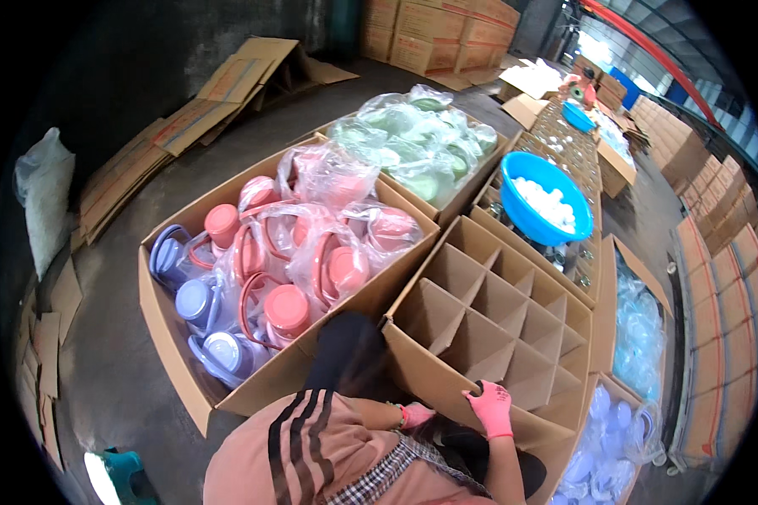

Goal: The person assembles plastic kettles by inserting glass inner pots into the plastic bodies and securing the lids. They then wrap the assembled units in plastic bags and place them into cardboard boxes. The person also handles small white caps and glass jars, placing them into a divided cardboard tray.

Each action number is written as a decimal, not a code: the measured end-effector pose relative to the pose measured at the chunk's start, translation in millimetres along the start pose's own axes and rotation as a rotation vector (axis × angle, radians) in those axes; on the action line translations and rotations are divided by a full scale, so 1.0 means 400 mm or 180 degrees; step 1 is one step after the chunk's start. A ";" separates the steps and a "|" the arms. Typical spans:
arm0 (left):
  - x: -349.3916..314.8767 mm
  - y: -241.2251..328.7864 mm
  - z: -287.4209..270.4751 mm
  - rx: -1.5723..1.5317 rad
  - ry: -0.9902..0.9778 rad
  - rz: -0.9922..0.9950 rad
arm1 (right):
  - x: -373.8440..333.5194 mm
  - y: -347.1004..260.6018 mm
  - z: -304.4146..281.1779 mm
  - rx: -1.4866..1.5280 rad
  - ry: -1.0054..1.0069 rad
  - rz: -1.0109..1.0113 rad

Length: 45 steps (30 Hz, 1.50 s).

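Straight in front of me stands an open cardboard box [434, 370] fitted with crossed cardboard dividers [480, 337]. The compartments I can see into hold nothing. My right hand [491, 407], in a pink glove, is closed over the near rim of this box. Low beside the box's near side is my left hand [416, 414], also gloved in pink; its fingers are partly hidden and I cannot make out a grip. To the left, a large carton [173, 337] holds pink-lidded bottles [286, 311] and several blue-lidded ones [196, 300], with carrying loops and clear plastic bags.
Bagged pale green items [429, 151] fill a carton behind. A blue basin [522, 206] of small white pieces rests on another box. Bagged blue-violet items [602, 438] lie at right. Flattened cardboard [194, 122] and stacked cartons [720, 345] flank the area.
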<state>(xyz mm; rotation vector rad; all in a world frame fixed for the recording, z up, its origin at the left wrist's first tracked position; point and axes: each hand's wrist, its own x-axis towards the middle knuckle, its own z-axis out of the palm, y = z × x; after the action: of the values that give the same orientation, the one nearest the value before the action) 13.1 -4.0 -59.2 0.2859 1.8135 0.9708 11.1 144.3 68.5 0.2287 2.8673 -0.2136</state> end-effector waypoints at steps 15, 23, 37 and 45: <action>0.395 -0.408 0.100 0.0218 0.0625 0.0668 | -0.241 -0.036 -0.034 0.0202 0.0818 -0.0500; 0.311 -0.338 0.052 -0.0146 0.0087 0.0734 | -0.217 -0.039 -0.033 -0.0082 0.1606 -0.0580; 0.036 -0.063 -0.053 -0.1063 -0.0770 0.0696 | -0.318 -0.102 -0.217 -0.0324 0.1241 -0.0280; 0.005 0.020 -0.099 -0.1632 -0.0865 0.0794 | -0.398 -0.122 -0.376 -0.0317 0.2383 -0.0995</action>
<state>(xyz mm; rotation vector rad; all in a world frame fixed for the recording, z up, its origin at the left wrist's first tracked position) -23.7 -16.8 -48.4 0.3078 1.2502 1.4567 118.1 99.8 260.5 -0.2151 3.6372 -0.0396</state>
